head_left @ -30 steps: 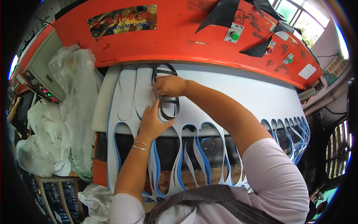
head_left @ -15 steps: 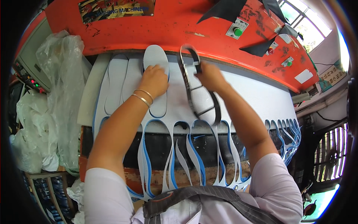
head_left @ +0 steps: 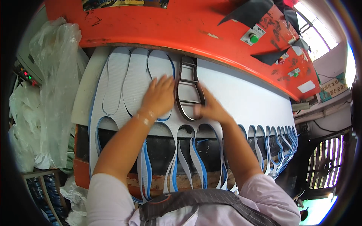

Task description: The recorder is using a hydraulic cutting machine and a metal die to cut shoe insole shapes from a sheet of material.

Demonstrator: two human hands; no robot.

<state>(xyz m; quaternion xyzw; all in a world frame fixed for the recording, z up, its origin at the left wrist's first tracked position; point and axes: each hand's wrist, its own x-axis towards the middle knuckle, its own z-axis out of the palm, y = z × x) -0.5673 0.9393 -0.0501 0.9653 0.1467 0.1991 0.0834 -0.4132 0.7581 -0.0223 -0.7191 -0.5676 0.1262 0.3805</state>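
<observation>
A sole-shaped cutting die, a dark metal outline with several crossbars, lies flat on a white foam sheet with blue showing at its cut edges. My left hand is open, fingers stretched, over the lower part of a cut sole just left of the die. On the die's right side is my right hand, slightly blurred, thumb apart from the fingers, beside or touching the metal rim. Two more sole outlines show in the sheet farther left.
An orange-red machine beam with a green button spans the far side. Leftover sheet strips with sole-shaped gaps hang over the near edge of the dark bed. Clear plastic bags hang at the left.
The die has gone from being held tilted in my right hand to lying flat on the sheet. My left hand has moved down the cut sole toward the die. The view has shifted slightly.
</observation>
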